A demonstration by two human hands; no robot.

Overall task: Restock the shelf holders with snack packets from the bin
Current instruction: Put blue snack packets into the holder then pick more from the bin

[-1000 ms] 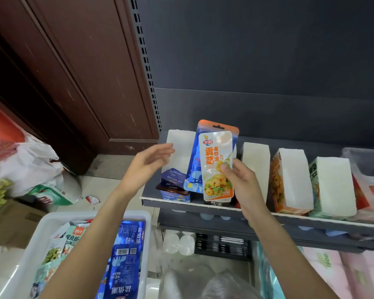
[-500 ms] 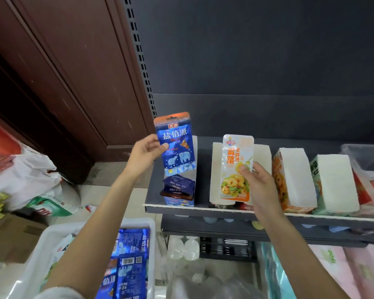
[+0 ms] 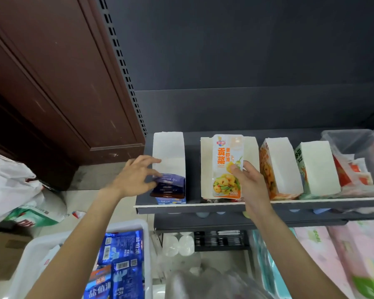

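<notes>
My left hand (image 3: 136, 175) is at the leftmost white holder (image 3: 169, 147) on the shelf, fingers spread. Its fingertips touch the top of the blue snack packets (image 3: 169, 184) stacked in the front of that holder. My right hand (image 3: 249, 182) grips an orange-and-white shrimp snack packet (image 3: 227, 160) by its right edge. It holds the packet upright over the second white holder (image 3: 206, 167). The white bin (image 3: 145, 227) sits at the lower left below my left arm, with several blue packets (image 3: 121, 262) in it.
Two more holders, orange (image 3: 278, 167) and green (image 3: 317, 167), stand to the right, then a clear plastic tub (image 3: 352, 143). The shelf edge (image 3: 311, 201) runs across. Pink tissue packs (image 3: 343, 255) fill the lower right. White plastic bags (image 3: 13, 190) lie left by a brown door.
My left hand carried the blue packet down into the leftmost holder and let go of it. My right hand moved the shrimp packet right, over the second holder.
</notes>
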